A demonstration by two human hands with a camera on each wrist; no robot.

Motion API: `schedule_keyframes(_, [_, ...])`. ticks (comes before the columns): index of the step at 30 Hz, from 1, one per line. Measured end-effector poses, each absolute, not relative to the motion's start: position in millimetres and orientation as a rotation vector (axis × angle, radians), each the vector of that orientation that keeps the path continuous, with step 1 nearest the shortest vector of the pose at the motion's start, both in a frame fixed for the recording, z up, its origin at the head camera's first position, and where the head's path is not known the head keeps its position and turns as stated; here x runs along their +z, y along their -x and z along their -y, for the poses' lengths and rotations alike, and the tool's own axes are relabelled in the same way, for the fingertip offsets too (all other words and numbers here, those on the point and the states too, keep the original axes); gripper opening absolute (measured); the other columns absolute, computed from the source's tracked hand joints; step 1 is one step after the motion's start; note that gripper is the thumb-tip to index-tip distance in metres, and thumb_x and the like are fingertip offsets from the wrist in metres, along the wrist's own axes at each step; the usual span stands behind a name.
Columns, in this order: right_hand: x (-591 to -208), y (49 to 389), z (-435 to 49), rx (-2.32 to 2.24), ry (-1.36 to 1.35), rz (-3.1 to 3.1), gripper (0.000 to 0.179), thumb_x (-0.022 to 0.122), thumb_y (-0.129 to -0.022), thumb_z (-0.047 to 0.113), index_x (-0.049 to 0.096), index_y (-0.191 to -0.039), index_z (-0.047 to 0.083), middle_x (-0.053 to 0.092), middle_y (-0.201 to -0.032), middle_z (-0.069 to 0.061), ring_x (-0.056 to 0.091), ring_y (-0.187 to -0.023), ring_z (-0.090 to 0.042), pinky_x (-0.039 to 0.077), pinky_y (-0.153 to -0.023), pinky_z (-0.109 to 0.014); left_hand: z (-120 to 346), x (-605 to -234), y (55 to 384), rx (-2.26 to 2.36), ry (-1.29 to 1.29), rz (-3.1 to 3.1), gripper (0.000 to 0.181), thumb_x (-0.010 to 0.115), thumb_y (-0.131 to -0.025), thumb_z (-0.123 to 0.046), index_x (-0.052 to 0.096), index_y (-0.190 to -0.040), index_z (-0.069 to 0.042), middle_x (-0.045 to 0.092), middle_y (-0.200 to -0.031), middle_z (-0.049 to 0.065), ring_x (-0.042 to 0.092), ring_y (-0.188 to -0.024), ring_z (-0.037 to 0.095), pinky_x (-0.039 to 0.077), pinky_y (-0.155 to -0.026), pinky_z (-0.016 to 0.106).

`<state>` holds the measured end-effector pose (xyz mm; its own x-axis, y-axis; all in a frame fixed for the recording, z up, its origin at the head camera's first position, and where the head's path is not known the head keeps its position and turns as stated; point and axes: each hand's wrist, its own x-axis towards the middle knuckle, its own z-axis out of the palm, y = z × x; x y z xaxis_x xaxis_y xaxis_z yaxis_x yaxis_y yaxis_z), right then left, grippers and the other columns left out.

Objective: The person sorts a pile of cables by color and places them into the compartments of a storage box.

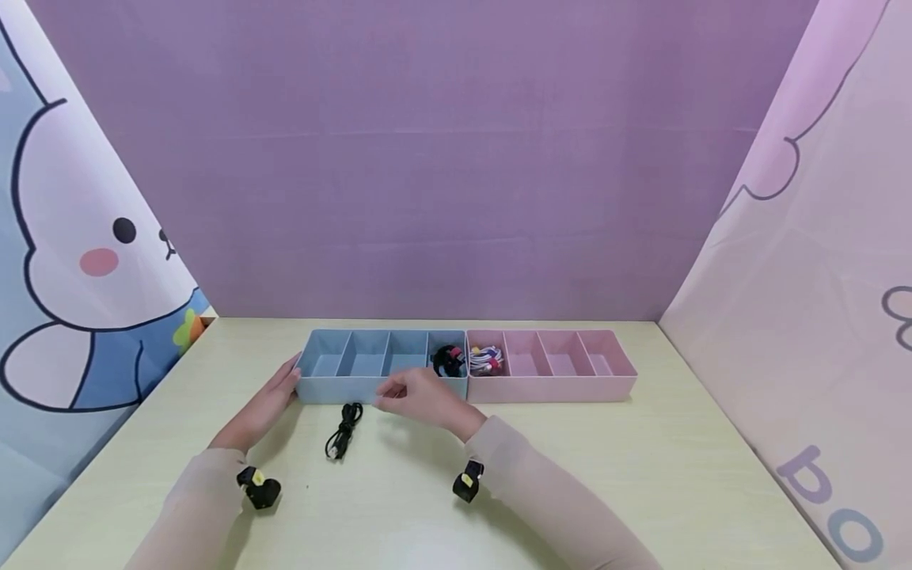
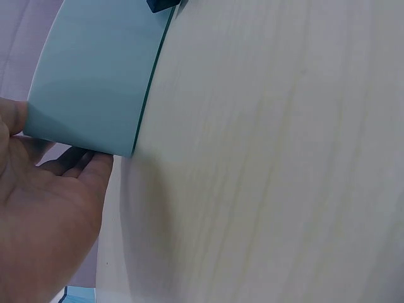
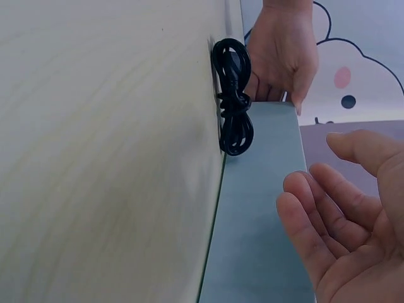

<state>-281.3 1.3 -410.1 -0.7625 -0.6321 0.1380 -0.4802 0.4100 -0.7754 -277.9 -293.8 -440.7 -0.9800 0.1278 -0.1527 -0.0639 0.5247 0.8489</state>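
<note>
A long blue divided box (image 1: pixel 381 389) stands end to end with a pink divided box (image 1: pixel 552 389). My left hand (image 1: pixel 274 392) rests against the left end of the blue box, thumb by the rim and fingers along the end wall (image 2: pixel 47 237). My right hand (image 1: pixel 422 398) hovers over the blue box's front side, holding nothing; its fingers are loosely bent and the thumb stands apart (image 3: pixel 353 221). On the table before the blue box lies a bundled black cable (image 1: pixel 344 431), tied at its middle.
Black coiled cables (image 1: pixel 449 361) with a bit of red fill the blue box's rightmost compartment. White bundled cables (image 1: pixel 487 360) lie in the pink box's leftmost one. A purple backdrop (image 1: pixel 442 174) rises behind the table (image 1: pixel 399 514), with printed cloths at both sides.
</note>
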Motion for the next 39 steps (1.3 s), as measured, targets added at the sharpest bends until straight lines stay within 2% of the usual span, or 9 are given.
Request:
schedule_keyframes(8, [-418.5,279.0,12.5,-1.249,0.975,-2.532,0.021,0.067,-0.084,0.033,0.071,-0.097,0.017,0.063,-0.082,0.015,0.058,-0.073,0.000,0.050,-0.064,-0.016,293.8,-439.3,278.4,1.441,-0.061,-2.575,0.064,0.018,-0.095,-0.054,-0.009,-0.146,-0.026,-0.010,-0.151,0.011,-0.002,-0.135,0.037,0.013,-0.107,0.055])
schedule_keyframes(15, [-428.1,277.3,28.3,-1.205,0.878,-2.571,0.030,0.068,-0.081,0.038,0.070,-0.100,0.015,0.061,-0.079,0.017,0.056,-0.071,0.002,0.048,-0.062,-0.016,293.9,-439.6,278.7,1.429,-0.032,-2.565,0.069,0.018,-0.092,-0.060,-0.010,-0.146,-0.026,-0.011,-0.151,0.010,-0.003,-0.135,0.037,0.012,-0.106,0.056])
schedule_keyframes(22, [-434.8,274.1,39.0,-1.238,0.805,-2.544,0.028,0.069,-0.080,0.040,0.072,-0.097,0.018,0.061,-0.078,0.016,0.056,-0.068,0.000,0.048,-0.058,-0.018,295.4,-441.1,280.3,1.417,-0.035,-2.575,0.069,0.017,-0.093,-0.059,-0.010,-0.146,-0.025,-0.011,-0.151,0.010,-0.003,-0.135,0.038,0.011,-0.106,0.057])
schedule_keyframes(30, [-446.3,273.2,46.1,-1.291,0.737,-2.517,0.026,0.071,-0.077,0.039,0.072,-0.093,0.018,0.062,-0.080,0.015,0.055,-0.069,0.000,0.048,-0.057,-0.019,295.6,-441.8,280.0,1.408,-0.036,-2.574,0.063,0.017,-0.095,-0.055,-0.010,-0.145,-0.028,-0.010,-0.151,0.010,-0.002,-0.135,0.038,0.010,-0.105,0.058])
schedule_keyframes(35, [-448.7,273.2,51.5,-1.286,0.713,-2.543,0.025,0.072,-0.076,0.040,0.073,-0.090,0.020,0.062,-0.078,0.016,0.055,-0.067,0.001,0.047,-0.057,-0.017,295.6,-442.1,280.3,1.417,-0.040,-2.573,0.064,0.017,-0.096,-0.054,-0.010,-0.146,-0.025,-0.010,-0.151,0.011,-0.002,-0.135,0.038,0.010,-0.106,0.057])
schedule_keyframes(39, [-447.0,271.8,56.3,-1.247,0.701,-2.577,0.030,0.073,-0.074,0.042,0.073,-0.092,0.018,0.063,-0.076,0.016,0.054,-0.064,0.000,0.046,-0.056,-0.017,295.5,-443.2,281.1,1.423,-0.045,-2.576,0.065,0.018,-0.096,-0.054,-0.009,-0.146,-0.024,-0.010,-0.151,0.011,-0.002,-0.135,0.038,0.012,-0.106,0.057])
